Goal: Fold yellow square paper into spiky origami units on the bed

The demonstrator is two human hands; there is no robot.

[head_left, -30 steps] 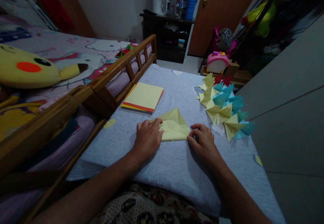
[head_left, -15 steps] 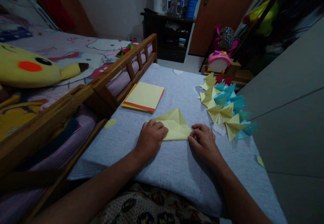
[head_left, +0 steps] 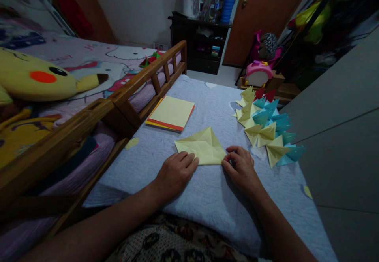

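A pale yellow folded paper point(head_left: 203, 147) lies flat on the grey-blue padded surface point(head_left: 207, 191) in front of me. My left hand point(head_left: 175, 172) rests palm down at the paper's near left edge, fingers stretched and fingertips touching it. My right hand point(head_left: 241, 168) sits at the paper's right corner, fingers curled and pinching that corner against the surface.
A stack of square coloured sheets point(head_left: 171, 113), yellow on top, lies further back left. A row of folded yellow, blue and red paper pieces point(head_left: 266, 129) runs along the right. A wooden bed rail point(head_left: 118, 104) borders the left; a grey panel point(head_left: 340, 135) borders the right.
My left hand has slid back off the paper toward its near left edge and flattened out, uncovering more of the sheet. My right hand has stayed at the right corner.
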